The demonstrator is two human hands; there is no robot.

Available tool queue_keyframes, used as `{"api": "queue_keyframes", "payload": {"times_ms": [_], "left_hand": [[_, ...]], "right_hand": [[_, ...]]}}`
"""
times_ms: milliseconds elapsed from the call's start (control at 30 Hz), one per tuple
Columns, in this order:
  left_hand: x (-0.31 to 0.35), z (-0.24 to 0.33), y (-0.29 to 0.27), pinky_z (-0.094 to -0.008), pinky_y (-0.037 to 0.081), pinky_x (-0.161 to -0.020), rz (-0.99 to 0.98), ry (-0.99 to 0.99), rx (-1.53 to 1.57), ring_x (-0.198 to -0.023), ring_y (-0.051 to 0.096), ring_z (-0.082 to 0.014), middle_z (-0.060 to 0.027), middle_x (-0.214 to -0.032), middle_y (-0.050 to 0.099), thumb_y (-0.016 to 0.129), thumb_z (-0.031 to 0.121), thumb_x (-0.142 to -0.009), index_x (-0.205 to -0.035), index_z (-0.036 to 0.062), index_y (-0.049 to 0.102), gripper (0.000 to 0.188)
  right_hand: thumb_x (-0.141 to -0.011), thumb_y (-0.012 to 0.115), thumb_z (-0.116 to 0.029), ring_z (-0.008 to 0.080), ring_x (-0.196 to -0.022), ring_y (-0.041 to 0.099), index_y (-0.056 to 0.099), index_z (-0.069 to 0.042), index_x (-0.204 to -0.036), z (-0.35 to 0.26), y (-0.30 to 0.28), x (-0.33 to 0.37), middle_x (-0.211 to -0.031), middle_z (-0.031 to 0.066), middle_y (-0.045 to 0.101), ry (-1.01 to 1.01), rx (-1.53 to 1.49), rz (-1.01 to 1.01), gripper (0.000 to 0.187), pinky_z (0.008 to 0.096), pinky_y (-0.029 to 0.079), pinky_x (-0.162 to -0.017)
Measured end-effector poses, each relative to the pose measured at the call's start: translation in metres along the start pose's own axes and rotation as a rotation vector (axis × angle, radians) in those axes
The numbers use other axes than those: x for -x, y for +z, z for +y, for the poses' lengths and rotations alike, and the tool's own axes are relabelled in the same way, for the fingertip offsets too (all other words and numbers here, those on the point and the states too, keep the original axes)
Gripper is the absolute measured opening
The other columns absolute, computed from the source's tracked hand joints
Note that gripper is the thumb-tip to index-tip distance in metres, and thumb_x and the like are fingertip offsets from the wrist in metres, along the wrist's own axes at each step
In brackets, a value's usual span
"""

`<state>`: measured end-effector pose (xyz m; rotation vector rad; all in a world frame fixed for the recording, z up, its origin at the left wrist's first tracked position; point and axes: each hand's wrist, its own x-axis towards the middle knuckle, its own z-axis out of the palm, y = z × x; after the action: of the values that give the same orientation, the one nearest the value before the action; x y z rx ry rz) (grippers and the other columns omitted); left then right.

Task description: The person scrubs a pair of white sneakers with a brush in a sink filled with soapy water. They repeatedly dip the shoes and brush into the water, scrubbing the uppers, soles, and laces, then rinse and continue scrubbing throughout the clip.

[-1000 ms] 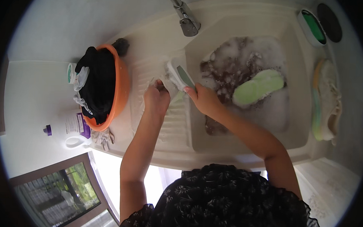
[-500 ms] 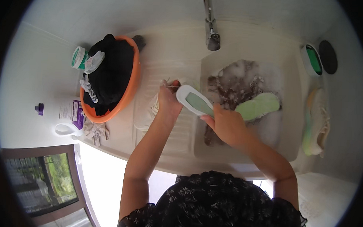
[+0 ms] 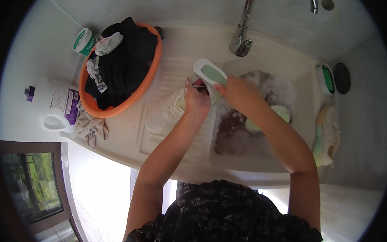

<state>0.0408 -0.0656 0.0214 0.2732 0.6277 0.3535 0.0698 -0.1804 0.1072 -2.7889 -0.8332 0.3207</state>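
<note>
A white lace-up sneaker (image 3: 164,113) lies on the ridged draining side of the sink, its heel end toward the basin. My left hand (image 3: 197,100) is closed around the sneaker's heel opening. My right hand (image 3: 242,95) grips a white scrubbing brush with a pale green back (image 3: 212,73), held against or just above the heel end; its bristles are hidden. Below my right forearm, a pale green insole (image 3: 254,125) lies in the basin's foamy brown water (image 3: 231,128), partly covered by the arm.
An orange basin (image 3: 157,66) of dark clothes stands left, near a white tub (image 3: 83,41), a detergent jug (image 3: 60,101) and a crumpled cloth (image 3: 91,126). The faucet (image 3: 241,43) overhangs the sink. Another sneaker (image 3: 326,136) and a green-filled container (image 3: 326,78) sit on the right.
The view has turned slightly. The brush has moved up and away past my left hand at the sneaker's heel. My right forearm now covers more of the insole, and more of the sneaker shows.
</note>
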Motion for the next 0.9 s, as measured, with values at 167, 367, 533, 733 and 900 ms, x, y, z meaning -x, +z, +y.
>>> {"api": "queue_keyframes", "payload": {"times_ms": [167, 367, 533, 733, 900], "left_hand": [[-0.002, 0.010, -0.003, -0.0426, 0.036, -0.093, 0.188, -0.070, 0.112, -0.097, 0.044, -0.0252, -0.0082, -0.094, 0.042, 0.037, 0.037, -0.092, -0.085, 0.0027, 0.039, 0.035], [-0.004, -0.002, 0.000, -0.0346, 0.036, -0.094, 0.058, 0.001, 0.003, -0.101, 0.043, -0.0229, -0.0092, -0.104, 0.045, 0.039, 0.033, -0.092, -0.102, 0.0010, 0.042, 0.034], [0.005, 0.017, 0.011, -0.0310, 0.037, -0.090, -0.002, 0.043, -0.968, -0.102, 0.046, -0.0229, -0.0105, -0.112, 0.049, 0.049, 0.020, -0.085, -0.111, 0.0002, 0.046, 0.033], [-0.002, 0.046, -0.010, -0.0325, 0.041, -0.074, -0.387, 0.155, -2.022, -0.083, 0.054, -0.0258, -0.0139, -0.097, 0.056, 0.055, 0.005, -0.076, -0.094, 0.0016, 0.057, 0.019], [0.017, 0.021, -0.018, -0.0263, 0.038, -0.072, -0.718, 0.328, -2.116, -0.077, 0.044, -0.0171, -0.0057, -0.088, 0.048, 0.053, 0.006, -0.081, -0.085, -0.0013, 0.051, 0.009]], "right_hand": [[-0.085, 0.043, -0.049, 0.0360, -0.070, 0.059, 0.057, 0.002, -0.085, 0.014, -0.004, 0.000, -0.075, 0.0193, 0.060, -0.026, -0.017, -0.180, 0.053, 0.0438, 0.046, -0.062], [-0.085, 0.038, -0.055, 0.0320, -0.061, 0.058, 0.056, 0.004, -0.083, 0.035, 0.026, -0.025, -0.067, 0.0184, 0.057, 0.043, -0.251, -0.253, 0.061, 0.0410, 0.044, -0.055], [-0.085, 0.040, -0.056, 0.0157, -0.039, 0.036, 0.050, -0.002, -0.071, 0.058, 0.090, -0.059, -0.055, 0.0062, 0.041, 0.328, -0.839, -0.394, 0.056, 0.0352, 0.035, -0.040], [-0.088, 0.038, -0.048, 0.0274, -0.049, 0.051, 0.054, 0.005, -0.081, 0.042, 0.132, 0.012, -0.064, 0.0177, 0.054, 0.081, -1.045, -0.115, 0.056, 0.0381, 0.041, -0.051], [-0.090, 0.040, -0.041, 0.0342, -0.064, 0.056, 0.057, 0.003, -0.086, 0.073, 0.117, -0.007, -0.072, 0.0200, 0.058, 0.099, -0.953, -0.089, 0.047, 0.0384, 0.043, -0.062]]}}
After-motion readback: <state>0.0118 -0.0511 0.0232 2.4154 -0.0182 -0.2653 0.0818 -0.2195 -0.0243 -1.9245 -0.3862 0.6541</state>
